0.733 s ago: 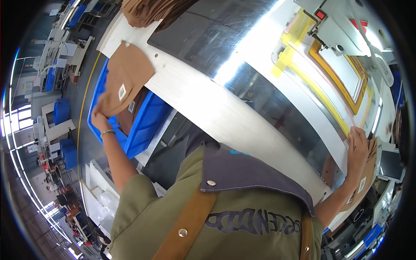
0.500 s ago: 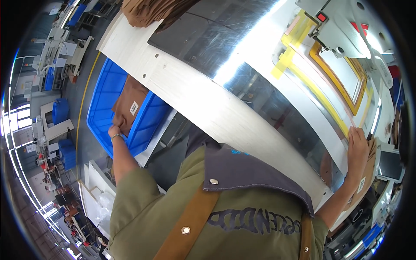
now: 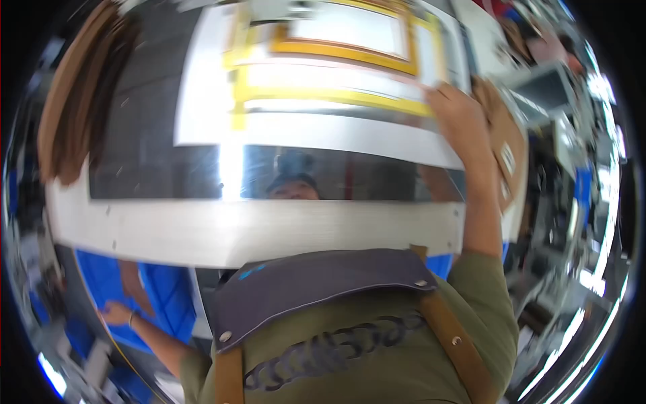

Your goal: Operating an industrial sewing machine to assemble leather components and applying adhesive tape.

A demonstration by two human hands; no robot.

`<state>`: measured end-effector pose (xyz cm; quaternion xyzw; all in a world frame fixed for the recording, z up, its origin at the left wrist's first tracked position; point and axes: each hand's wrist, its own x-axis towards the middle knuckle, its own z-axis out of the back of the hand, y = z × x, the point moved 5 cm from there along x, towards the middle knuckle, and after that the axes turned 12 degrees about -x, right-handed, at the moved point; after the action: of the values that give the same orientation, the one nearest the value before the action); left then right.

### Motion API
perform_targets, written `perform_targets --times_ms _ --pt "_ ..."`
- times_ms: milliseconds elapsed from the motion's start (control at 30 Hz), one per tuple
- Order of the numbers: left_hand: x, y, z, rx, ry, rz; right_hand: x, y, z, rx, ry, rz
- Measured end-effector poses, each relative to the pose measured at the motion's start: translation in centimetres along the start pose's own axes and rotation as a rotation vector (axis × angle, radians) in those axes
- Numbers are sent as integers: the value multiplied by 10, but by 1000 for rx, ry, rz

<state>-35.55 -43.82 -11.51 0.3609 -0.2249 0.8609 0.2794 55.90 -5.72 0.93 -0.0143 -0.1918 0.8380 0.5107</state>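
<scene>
My left hand (image 3: 118, 314) is over the left side of a blue plastic bin (image 3: 171, 289) below the table edge. Its fingers are smeared by motion. A brown fabric piece (image 3: 134, 286) lies in the bin, a little apart from the hand. My right hand (image 3: 461, 114) is on the table's right side, fingers bent and together at the right end of a yellow-taped strip (image 3: 336, 98). What they grip there is hidden. Behind the strip sits a yellow-orange rectangular frame (image 3: 343, 56) with a white middle.
A pale table (image 3: 269, 229) with a shiny dark metal plate (image 3: 383, 172) stretches before me. Folded brown fabric (image 3: 74, 101) is stacked at its left end. More brown pieces (image 3: 508, 138) with white labels lie beyond my right forearm. A grey screen (image 3: 542, 91) stands at the far right.
My view has swung right, and the frame and plate now lie straight ahead. My left hand has come away from the brown fabric in the bin. My right hand stays at the yellow strip.
</scene>
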Motion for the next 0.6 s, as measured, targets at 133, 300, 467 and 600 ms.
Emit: perform_targets --times_ms 133,300,467,600 --pt "60 -197 16 -684 -88 -81 6 -13 -13 -53 -61 43" --pt "54 -438 73 -1045 263 -488 -6 -28 17 -228 -49 -117" --pt "-38 -594 92 -1700 1032 -354 -7 -27 90 -202 -304 -208" --pt "-113 -691 159 -1796 1442 -664 8 9 128 -54 -479 -46"
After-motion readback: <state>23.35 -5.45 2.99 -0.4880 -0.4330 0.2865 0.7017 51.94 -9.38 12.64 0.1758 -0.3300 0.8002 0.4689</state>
